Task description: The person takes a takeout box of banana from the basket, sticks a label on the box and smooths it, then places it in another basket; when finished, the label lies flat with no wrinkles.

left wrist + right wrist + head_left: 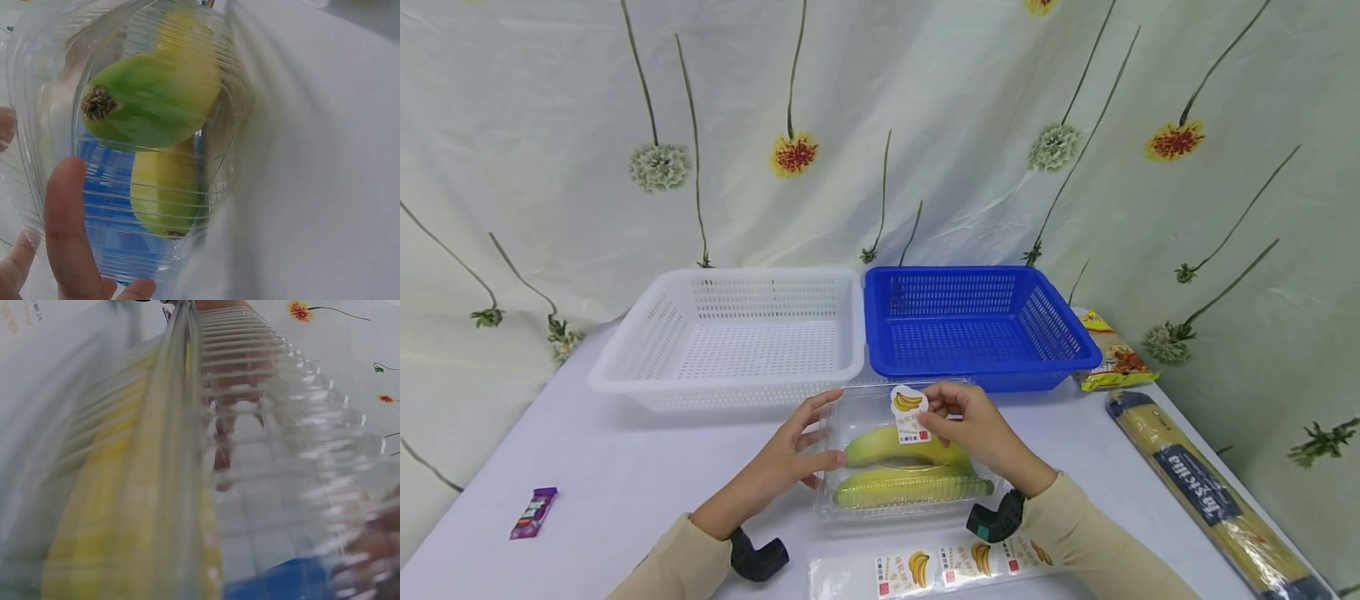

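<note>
At lower centre, a banana-label strip (pixel 958 563) is laid. At mid-frame, the banana clamshell (pixel 865 412) is steadied at its left by the left hand's (pixel 786 457) extended fingers. Over its lid, a banana sticker's (pixel 909 414) right edge is pinched by the right hand (pixel 976 423); sticker application seems under way, with flat pressing called for.

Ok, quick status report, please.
Left grip holding clear rectangular plastic box, yellow-green bananas inside. Right grip pinching white banana-printed label over it. No obstruction visible.
</note>
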### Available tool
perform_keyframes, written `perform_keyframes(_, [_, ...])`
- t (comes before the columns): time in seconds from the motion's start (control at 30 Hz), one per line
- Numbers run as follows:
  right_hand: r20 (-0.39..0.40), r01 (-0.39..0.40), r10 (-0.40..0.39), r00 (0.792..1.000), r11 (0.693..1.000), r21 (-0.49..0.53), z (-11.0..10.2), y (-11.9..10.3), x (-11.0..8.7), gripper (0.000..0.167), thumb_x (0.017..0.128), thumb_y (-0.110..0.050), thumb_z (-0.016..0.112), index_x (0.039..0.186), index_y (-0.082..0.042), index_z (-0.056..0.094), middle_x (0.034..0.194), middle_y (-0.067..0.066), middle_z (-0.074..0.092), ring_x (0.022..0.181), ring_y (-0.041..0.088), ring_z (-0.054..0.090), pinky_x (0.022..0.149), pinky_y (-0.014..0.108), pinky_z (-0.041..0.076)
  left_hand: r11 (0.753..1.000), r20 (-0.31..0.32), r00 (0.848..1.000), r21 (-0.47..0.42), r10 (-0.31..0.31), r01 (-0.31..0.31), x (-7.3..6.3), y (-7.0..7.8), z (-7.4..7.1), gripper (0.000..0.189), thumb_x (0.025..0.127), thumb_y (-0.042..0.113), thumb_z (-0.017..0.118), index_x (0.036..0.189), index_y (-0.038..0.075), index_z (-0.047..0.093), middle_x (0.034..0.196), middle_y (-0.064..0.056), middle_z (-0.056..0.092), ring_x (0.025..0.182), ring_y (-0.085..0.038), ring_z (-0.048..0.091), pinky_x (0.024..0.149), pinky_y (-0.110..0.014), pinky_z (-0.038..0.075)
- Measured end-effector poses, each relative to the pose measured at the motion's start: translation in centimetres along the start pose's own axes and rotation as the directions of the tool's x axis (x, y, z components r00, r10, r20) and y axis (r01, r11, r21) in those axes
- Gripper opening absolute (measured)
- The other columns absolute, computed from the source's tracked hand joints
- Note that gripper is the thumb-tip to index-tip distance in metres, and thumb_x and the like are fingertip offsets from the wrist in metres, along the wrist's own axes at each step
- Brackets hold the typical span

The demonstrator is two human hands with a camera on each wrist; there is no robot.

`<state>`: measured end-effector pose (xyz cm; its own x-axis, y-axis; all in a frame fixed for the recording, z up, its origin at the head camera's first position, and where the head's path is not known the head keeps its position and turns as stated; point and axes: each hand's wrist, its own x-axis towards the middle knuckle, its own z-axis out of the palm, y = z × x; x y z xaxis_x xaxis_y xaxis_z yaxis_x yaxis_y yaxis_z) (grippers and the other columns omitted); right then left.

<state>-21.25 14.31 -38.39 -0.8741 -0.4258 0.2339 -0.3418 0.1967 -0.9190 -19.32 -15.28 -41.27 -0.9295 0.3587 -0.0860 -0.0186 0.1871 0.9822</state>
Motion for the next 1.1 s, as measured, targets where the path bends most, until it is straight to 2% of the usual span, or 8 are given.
perform_keyframes(0.23, [-0.018, -0.037, 0.036, 0.999, 0.998, -0.059, 0.15, 0.28, 0.08, 0.020, 0.097, 0.007, 0.071, 0.116, 0.011, 0.065, 0.085, 0.003, 0.063, 0.069, 0.012, 0.060, 0.057, 0.026, 0.055, 1.000, 0.011, 1.000, 0.003, 0.007, -0.007, -0.02, 0.03, -0.05, 0.092, 0.092, 0.015, 0.079, 0.169, 0.019, 0.029, 0.175, -0.030, 0.011, 0.156, -0.061, 0.023, 0.071, -0.040, 0.062])
perform_keyframes(0.53, [0.010, -0.053, 0.055, 0.998, 0.992, -0.117, 0.29, 0.48, -0.05, 0.028, 0.097, 0.005, 0.074, 0.120, 0.005, 0.058, 0.083, 0.004, 0.060, 0.069, 0.016, 0.062, 0.057, 0.031, 0.059, 1.000, 0.006, 1.000, 0.011, 0.009, -0.009, -0.10, -0.04, 0.01, 0.093, 0.092, 0.016, 0.080, 0.170, 0.019, 0.029, 0.175, -0.030, 0.012, 0.156, -0.061, 0.024, 0.070, -0.041, 0.061])
perform_keyframes(1.1, [0.007, -0.091, 0.093, 0.996, 0.983, -0.159, 0.31, 0.13, 0.10, 0.037, 0.092, 0.006, 0.079, 0.121, 0.002, 0.057, 0.082, 0.003, 0.063, 0.070, 0.017, 0.061, 0.056, 0.032, 0.059, 1.000, 0.003, 1.000, 0.012, 0.000, 0.000, -0.01, -0.13, 0.09, 0.094, 0.092, 0.015, 0.080, 0.170, 0.020, 0.028, 0.175, -0.029, 0.011, 0.156, -0.061, 0.022, 0.069, -0.040, 0.062])
